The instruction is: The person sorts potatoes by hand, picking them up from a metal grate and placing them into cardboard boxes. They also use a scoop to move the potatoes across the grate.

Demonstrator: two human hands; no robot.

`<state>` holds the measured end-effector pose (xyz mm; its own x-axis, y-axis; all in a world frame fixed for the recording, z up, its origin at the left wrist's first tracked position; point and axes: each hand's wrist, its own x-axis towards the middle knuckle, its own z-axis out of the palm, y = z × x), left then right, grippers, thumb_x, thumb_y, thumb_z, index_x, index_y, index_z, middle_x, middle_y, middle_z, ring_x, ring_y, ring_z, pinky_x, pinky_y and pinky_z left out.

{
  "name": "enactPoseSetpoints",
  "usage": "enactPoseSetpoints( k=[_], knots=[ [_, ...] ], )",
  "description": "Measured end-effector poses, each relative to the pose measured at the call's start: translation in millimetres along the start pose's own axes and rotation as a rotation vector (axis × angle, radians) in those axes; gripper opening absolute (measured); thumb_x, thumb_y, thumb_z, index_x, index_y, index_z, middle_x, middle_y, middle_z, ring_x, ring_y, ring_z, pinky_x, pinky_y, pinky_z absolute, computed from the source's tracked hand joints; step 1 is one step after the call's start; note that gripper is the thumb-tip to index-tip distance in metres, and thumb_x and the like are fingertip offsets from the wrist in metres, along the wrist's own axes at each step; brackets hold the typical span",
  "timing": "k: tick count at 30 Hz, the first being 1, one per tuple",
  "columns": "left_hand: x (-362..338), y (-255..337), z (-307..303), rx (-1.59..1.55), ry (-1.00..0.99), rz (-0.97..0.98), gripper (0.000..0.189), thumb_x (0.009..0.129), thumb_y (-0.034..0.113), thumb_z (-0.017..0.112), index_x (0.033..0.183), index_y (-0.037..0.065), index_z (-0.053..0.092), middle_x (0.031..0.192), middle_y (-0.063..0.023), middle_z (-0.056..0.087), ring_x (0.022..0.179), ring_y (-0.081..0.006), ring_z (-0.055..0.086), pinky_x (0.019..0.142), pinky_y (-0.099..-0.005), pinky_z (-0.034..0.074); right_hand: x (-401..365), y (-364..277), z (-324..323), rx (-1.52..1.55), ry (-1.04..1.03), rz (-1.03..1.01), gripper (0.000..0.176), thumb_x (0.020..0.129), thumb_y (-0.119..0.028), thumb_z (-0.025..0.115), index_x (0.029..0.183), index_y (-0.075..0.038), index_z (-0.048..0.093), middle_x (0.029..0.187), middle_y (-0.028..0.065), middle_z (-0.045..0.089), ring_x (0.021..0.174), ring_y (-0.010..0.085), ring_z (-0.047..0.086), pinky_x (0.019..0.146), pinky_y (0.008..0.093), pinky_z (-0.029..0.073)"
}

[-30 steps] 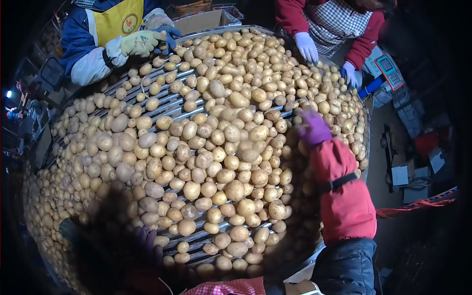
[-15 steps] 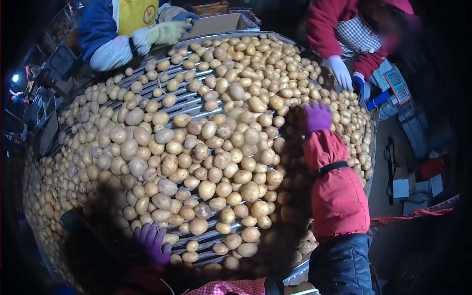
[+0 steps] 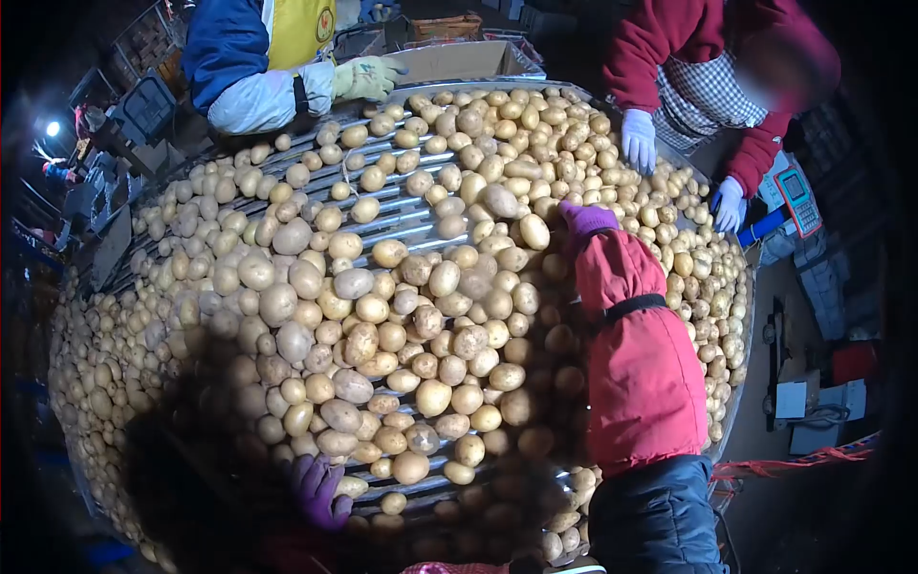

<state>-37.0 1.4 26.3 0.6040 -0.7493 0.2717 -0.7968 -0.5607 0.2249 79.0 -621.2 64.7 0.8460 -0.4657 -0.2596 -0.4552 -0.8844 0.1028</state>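
R fingers [image 3: 585, 221] in among the potatoes [image 3: 433, 397], L fingers [image 3: 321, 490] low at near edge.
My R fingers, purple glove, are bent over the spuds, partly hidden, so can't tell grip; L ones part open, loosely bent, nothing seen in hold, just beside a potato [image 3: 351, 486]. Potatoes lie all round both, on the slatted metal surface [image 3: 397, 218]. Far side: co-worker's pale glove [image 3: 368, 78] nr open box [image 3: 459, 61]; opp. R, another's white gloves [image 3: 638, 141] at the rim.

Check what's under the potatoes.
Metal bars show through gaps between the potatoes. Where the potatoes lie packed together, they cover whatever is beneath.
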Motion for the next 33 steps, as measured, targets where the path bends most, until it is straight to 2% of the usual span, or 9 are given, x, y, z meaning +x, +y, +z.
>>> enactPoseSetpoints(
  k=[9,12,14,16,18,19,23,26,33],
  knots=[
    [16,11,-21,0.069,-0.123,-0.066,0.048,0.082,0.037,0.06,0.121,0.01,0.066,0.135,-0.0134,0.055,0.129,-0.036,0.043,0.112,-0.0606,0.024,-57,-8,-20,0.024,-0.092,-0.016,0.053,0.083,-0.024,0.065,0.135,-0.015,0.055,0.127,0.0108,0.064,0.116,0.031,0.062,0.092,0.041,0.051],
    [14,16,-19,0.032,-0.08,-0.086,0.048,0.081,0.035,0.062,0.123,0.011,0.065,0.138,-0.0125,0.053,0.13,-0.0351,0.043,0.113,-0.0599,0.023,-99,6,18,1.752,0.165,-0.079,0.051,0.09,-0.031,0.06,0.137,-0.013,0.053,0.112,0.0188,0.066,0.098,0.0297,0.067,0.074,0.0377,0.054],
    [17,19,-24,0.025,-0.117,-0.1,0.048,0.08,0.032,0.064,0.123,0.01,0.064,0.139,-0.0127,0.052,0.132,-0.0354,0.042,0.114,-0.0593,0.022,-141,11,19,2.594,-0.341,-0.328,0.047,0.097,-0.04,0.051,0.137,-0.017,0.052,0.114,0.0183,0.066,0.081,0.0338,0.067,0.068,0.0417,0.057],
    [16,19,-20,0.032,-0.094,-0.068,0.048,0.08,0.031,0.064,0.124,0.01,0.063,0.14,-0.0131,0.052,0.133,-0.0359,0.041,0.115,-0.059,0.021,-191,-17,3,2.756,-0.176,0.009,0.047,0.103,-0.042,0.034,0.133,-0.011,0.053,0.121,0.0234,0.062,0.074,0.0304,0.064,0.06,0.0407,0.053],
    [15,16,-20,0.043,-0.086,-0.049,0.049,0.08,0.03,0.064,0.125,0.01,0.063,0.141,-0.0136,0.051,0.134,-0.0364,0.04,0.115,-0.0585,0.021,-226,-25,20,2.935,-0.259,-0.036,0.047,0.103,-0.042,0.034,0.133,-0.01,0.052,0.125,0.0248,0.06,0.073,0.0293,0.062,0.059,0.0411,0.052],
    [15,17,-21,0.047,-0.082,-0.043,0.049,0.08,0.029,0.064,0.125,0.01,0.062,0.141,-0.0137,0.051,0.134,-0.0366,0.04,0.115,-0.0585,0.021,-246,-33,26,2.929,-0.251,-0.402,0.047,0.103,-0.034,0.042,0.14,-0.005,0.047,0.134,0.0251,0.054,0.085,0.0326,0.066,0.074,0.0362,0.059],
    [14,17,-21,0.029,-0.055,-0.015,0.049,0.083,0.029,0.064,0.128,0.009,0.06,0.139,-0.0148,0.051,0.134,-0.0378,0.04,0.115,-0.0582,0.02,-320,-67,16,2.882,0.139,-0.241,0.052,0.098,-0.015,0.057,0.146,-0.012,0.038,0.142,0.0224,0.048,0.093,0.0278,0.064,0.079,0.0345,0.058],
    [11,13,-17,0.002,-0.032,0.008,0.048,0.085,0.028,0.062,0.129,0.008,0.059,0.138,-0.0164,0.052,0.134,-0.0386,0.04,0.115,-0.0586,0.019,-367,-75,11,2.907,0.154,-0.354,0.063,0.092,-0.007,0.064,0.148,-0.015,0.035,0.143,0.0206,0.047,0.096,0.0254,0.063,0.079,0.033,0.056],
    [8,12,-18,-0.031,0.021,0.029,0.048,0.085,0.025,0.064,0.129,0.008,0.059,0.138,-0.0141,0.052,0.135,-0.0366,0.04,0.115,-0.0588,0.02,-419,-88,44,2.503,0.336,0.041,0.046,0.085,-0.025,0.067,0.124,-0.009,0.048,0.098,0.0168,0.062,0.061,0.0196,0.054,0.053,0.0293,0.044]
  ],
)
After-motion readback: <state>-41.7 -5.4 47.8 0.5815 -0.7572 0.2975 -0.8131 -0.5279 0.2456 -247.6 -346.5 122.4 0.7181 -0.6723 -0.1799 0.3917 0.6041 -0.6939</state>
